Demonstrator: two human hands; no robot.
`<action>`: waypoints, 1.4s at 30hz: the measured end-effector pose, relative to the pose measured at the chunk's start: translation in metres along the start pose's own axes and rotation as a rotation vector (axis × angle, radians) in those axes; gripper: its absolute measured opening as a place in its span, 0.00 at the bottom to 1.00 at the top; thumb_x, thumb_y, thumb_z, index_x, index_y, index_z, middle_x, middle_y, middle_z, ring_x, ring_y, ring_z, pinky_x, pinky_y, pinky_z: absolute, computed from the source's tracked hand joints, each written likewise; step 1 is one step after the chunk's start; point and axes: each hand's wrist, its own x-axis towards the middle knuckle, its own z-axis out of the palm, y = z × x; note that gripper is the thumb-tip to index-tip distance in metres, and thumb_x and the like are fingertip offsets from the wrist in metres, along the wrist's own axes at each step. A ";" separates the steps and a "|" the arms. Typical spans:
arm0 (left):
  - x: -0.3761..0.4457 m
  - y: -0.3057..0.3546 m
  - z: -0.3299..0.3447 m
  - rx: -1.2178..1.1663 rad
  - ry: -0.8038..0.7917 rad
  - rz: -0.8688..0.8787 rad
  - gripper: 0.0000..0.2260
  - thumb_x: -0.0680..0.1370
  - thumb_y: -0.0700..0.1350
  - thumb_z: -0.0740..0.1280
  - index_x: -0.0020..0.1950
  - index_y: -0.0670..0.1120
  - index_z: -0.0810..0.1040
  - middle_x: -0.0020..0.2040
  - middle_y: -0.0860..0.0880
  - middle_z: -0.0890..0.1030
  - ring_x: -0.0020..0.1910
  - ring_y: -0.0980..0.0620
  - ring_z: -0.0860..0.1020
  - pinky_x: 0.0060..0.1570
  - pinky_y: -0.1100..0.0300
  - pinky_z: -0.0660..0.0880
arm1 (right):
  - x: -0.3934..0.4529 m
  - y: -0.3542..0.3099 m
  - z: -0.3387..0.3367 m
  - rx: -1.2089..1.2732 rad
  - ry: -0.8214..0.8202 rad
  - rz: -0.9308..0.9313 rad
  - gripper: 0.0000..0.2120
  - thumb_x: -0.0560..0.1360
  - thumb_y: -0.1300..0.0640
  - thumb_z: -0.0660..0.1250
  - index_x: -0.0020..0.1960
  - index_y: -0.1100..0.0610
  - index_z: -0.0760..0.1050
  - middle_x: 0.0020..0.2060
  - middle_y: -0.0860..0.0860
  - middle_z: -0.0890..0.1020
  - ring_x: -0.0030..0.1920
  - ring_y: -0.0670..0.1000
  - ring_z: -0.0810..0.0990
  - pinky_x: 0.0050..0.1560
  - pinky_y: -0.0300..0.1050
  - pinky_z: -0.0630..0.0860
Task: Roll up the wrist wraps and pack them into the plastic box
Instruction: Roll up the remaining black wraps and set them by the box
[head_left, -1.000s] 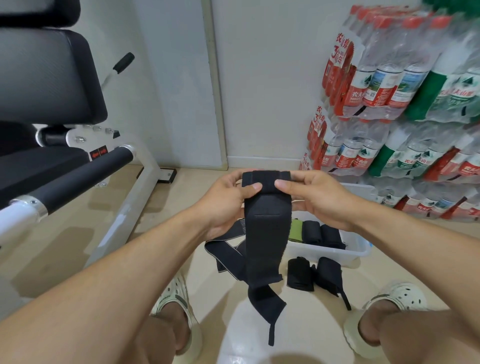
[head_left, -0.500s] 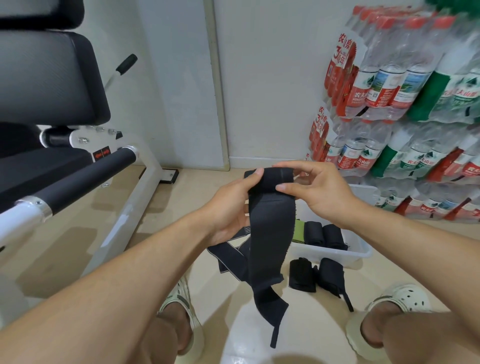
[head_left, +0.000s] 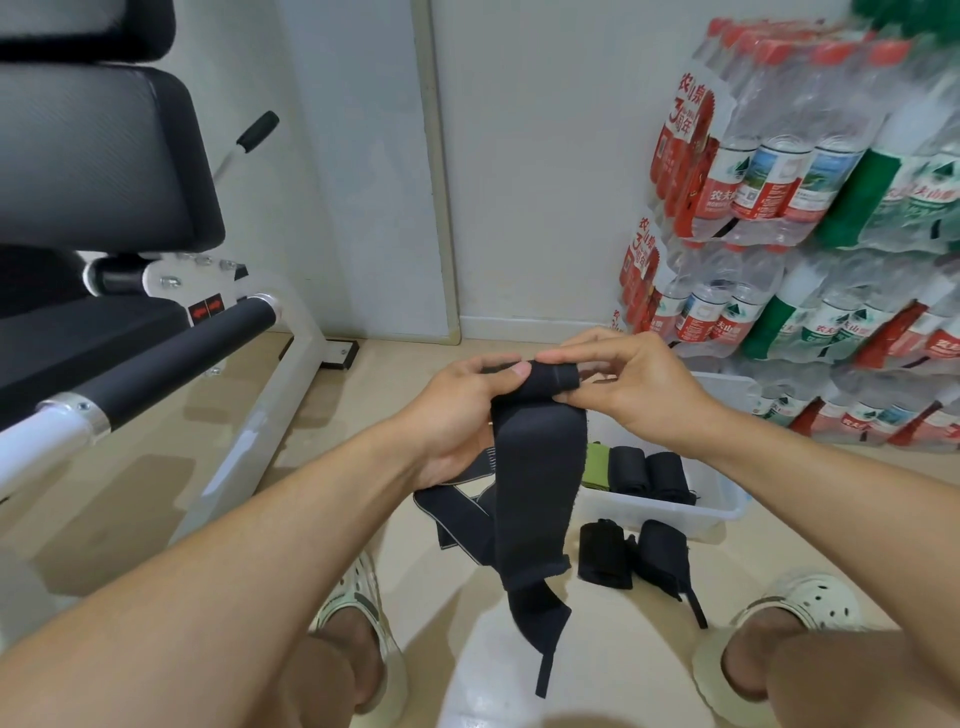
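Observation:
A long black wrist wrap (head_left: 535, 478) hangs in front of me, its top end turned into a small roll. My left hand (head_left: 462, 410) pinches the roll's left end with the thumb on top. My right hand (head_left: 634, 384) grips its right end with curled fingers. The wrap's tail and thin strap dangle toward the floor. Behind it stands the clear plastic box (head_left: 727, 512), holding a green rolled wrap (head_left: 597, 465) and two black rolled wraps (head_left: 649, 473). Two more black rolled wraps (head_left: 631, 556) lie on the floor before the box. An unrolled black wrap (head_left: 452, 512) lies on the floor to the left.
A white-framed gym bench (head_left: 156, 358) with black pads fills the left side. Stacked packs of bottled water (head_left: 810, 218) stand along the right wall. My feet in pale clogs (head_left: 795, 613) rest on the beige floor on either side of the hanging wrap.
The flat top end of the wrap has been turned over into a small roll between both hands, and the hanging tail has risen a little.

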 end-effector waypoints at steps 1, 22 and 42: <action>0.001 0.000 -0.001 -0.002 0.018 0.012 0.14 0.83 0.38 0.65 0.69 0.39 0.75 0.58 0.39 0.84 0.47 0.50 0.85 0.43 0.57 0.83 | 0.000 -0.001 -0.003 0.024 -0.016 0.032 0.22 0.70 0.72 0.76 0.58 0.52 0.85 0.52 0.49 0.85 0.51 0.46 0.85 0.54 0.36 0.78; 0.005 -0.005 -0.005 0.085 0.034 0.091 0.27 0.77 0.42 0.74 0.73 0.47 0.69 0.57 0.45 0.84 0.50 0.51 0.86 0.48 0.56 0.82 | -0.003 0.006 0.000 0.130 0.000 0.189 0.17 0.76 0.64 0.74 0.63 0.55 0.80 0.55 0.52 0.85 0.54 0.55 0.86 0.59 0.56 0.82; 0.005 0.001 -0.009 0.096 -0.030 0.036 0.13 0.80 0.41 0.70 0.64 0.43 0.80 0.51 0.47 0.85 0.47 0.50 0.84 0.56 0.51 0.79 | -0.004 -0.001 -0.003 0.102 0.049 0.034 0.19 0.70 0.72 0.76 0.53 0.51 0.84 0.52 0.49 0.87 0.53 0.49 0.85 0.52 0.39 0.80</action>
